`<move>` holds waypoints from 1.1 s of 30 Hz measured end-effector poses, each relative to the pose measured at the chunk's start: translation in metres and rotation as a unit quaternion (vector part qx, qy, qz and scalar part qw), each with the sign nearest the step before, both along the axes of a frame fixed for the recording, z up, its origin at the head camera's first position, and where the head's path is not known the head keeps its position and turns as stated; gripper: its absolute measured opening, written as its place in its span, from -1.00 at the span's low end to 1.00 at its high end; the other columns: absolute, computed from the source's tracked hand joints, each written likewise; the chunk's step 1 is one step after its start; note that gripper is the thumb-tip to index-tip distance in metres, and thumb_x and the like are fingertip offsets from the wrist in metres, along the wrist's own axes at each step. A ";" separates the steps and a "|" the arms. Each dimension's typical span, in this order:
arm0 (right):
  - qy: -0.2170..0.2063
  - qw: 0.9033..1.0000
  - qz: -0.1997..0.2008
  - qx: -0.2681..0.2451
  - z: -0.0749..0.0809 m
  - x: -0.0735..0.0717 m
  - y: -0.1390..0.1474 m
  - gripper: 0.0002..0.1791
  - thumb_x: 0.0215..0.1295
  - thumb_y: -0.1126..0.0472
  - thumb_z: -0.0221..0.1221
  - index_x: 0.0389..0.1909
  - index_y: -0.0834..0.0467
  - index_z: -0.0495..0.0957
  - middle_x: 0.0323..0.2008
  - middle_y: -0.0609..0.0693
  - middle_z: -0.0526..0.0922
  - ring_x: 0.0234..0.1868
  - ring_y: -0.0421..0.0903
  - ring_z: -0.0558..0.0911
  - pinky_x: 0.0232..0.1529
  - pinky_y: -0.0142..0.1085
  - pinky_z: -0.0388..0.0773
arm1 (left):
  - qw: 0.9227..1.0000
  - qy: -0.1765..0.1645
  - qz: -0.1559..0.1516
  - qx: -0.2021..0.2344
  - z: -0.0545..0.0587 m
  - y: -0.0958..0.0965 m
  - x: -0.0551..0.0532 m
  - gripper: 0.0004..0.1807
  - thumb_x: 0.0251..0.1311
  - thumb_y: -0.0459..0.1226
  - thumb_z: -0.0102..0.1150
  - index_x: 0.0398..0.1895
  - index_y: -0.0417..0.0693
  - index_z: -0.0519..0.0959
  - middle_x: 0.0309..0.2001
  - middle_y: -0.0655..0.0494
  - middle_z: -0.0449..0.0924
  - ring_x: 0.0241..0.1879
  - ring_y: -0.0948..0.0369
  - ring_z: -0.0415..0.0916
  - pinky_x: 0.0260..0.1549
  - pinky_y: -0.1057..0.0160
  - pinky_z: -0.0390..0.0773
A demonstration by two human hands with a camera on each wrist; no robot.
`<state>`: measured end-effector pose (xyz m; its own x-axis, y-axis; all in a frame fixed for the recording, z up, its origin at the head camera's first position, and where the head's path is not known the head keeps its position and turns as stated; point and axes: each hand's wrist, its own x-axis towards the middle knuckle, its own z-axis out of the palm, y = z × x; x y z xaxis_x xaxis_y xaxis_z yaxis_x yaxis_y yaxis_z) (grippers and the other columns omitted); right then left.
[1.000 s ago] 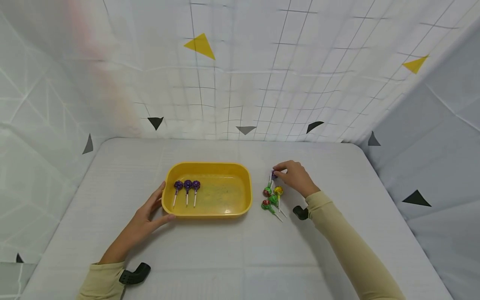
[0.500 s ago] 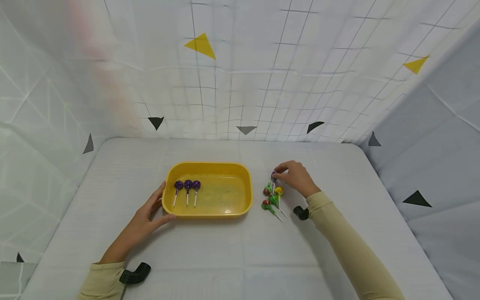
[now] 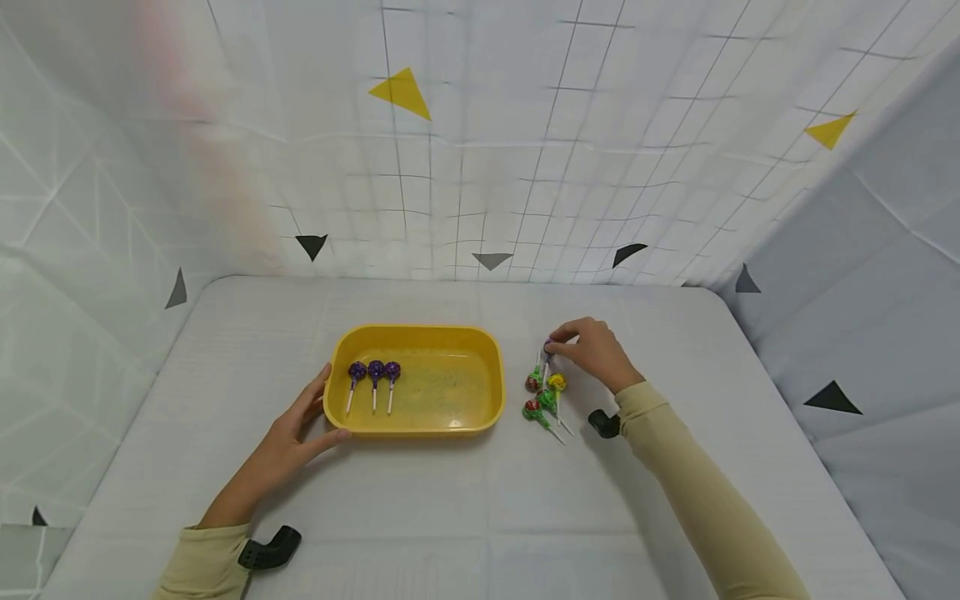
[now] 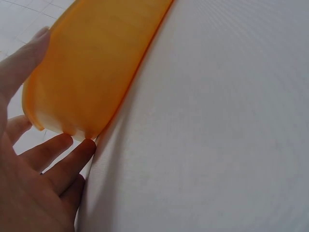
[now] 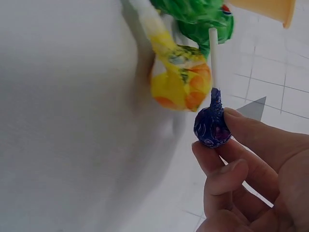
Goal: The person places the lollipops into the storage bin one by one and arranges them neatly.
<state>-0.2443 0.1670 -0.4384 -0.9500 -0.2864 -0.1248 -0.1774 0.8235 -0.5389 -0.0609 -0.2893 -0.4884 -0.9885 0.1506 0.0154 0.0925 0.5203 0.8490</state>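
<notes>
My right hand [image 3: 596, 352] pinches a purple-wrapped lollipop [image 5: 211, 126] by its round head between thumb and fingers, the white stick pointing away from the palm. Beside it lies a small group of lollipops: a yellow one [image 3: 557, 381], a green one [image 3: 547, 401] and red-and-green ones, one of them [image 3: 532, 408] nearest me. With spread, fairly straight fingers, my left hand [image 3: 287, 442] touches the left end of a yellow tray [image 3: 491, 421]; its thumb lies along the near side. Three purple lollipops [image 3: 376, 369] stand in a row in the tray's left half, sticks towards me.
A white-covered table [image 3: 420, 508] carries everything. White sheets with grid lines [image 3: 525, 167] rise behind it, and a grey sheet [image 3: 885, 292] hangs at the right. A dark curved device [image 3: 272, 548] sits at my left wrist, another [image 3: 603, 423] at my right.
My right hand has shifted slightly up and to the right, still pinching the purple lollipop. The left hand and the tray have stayed in place.
</notes>
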 end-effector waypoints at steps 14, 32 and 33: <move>-0.003 1.000 0.015 -0.014 0.017 0.001 -0.011 -0.69 0.39 0.03 0.34 0.03 0.11 0.77 0.01 0.09 0.79 0.15 0.11 0.63 0.20 0.05 0.64 | 1.000 0.001 -0.002 0.009 -0.002 -0.001 -0.001 0.10 0.33 -0.13 0.38 0.69 0.48 -0.19 0.68 -0.09 -0.03 0.53 -0.25 0.21 0.25 0.84 0.05; 0.000 0.999 0.044 -0.016 0.044 0.010 -0.040 -0.69 0.37 -0.03 0.36 0.00 0.05 0.79 -0.03 0.01 0.81 -0.09 0.05 0.62 -0.06 -0.16 0.69 | 1.000 0.000 -0.003 0.004 -0.001 0.000 0.000 0.09 0.34 -0.12 0.37 0.68 0.49 -0.20 0.68 -0.06 -0.04 0.53 -0.24 0.22 0.51 0.43 0.26; 0.001 0.999 0.047 -0.015 0.044 0.010 -0.042 -0.69 0.37 -0.03 0.36 0.00 0.05 0.79 -0.03 0.01 0.81 -0.10 0.04 0.62 -0.08 -0.18 0.69 | 1.000 -0.001 -0.002 0.003 -0.001 0.000 0.000 0.09 0.34 -0.12 0.37 0.68 0.50 -0.20 0.68 -0.06 -0.04 0.53 -0.24 0.22 0.55 0.24 0.28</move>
<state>-0.2341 0.1253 -0.3943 -0.9191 -0.3776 -0.1130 -0.2542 0.7870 -0.5622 -0.0609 -0.2896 -0.4890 -0.9878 0.1553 0.0136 0.0926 0.5149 0.8522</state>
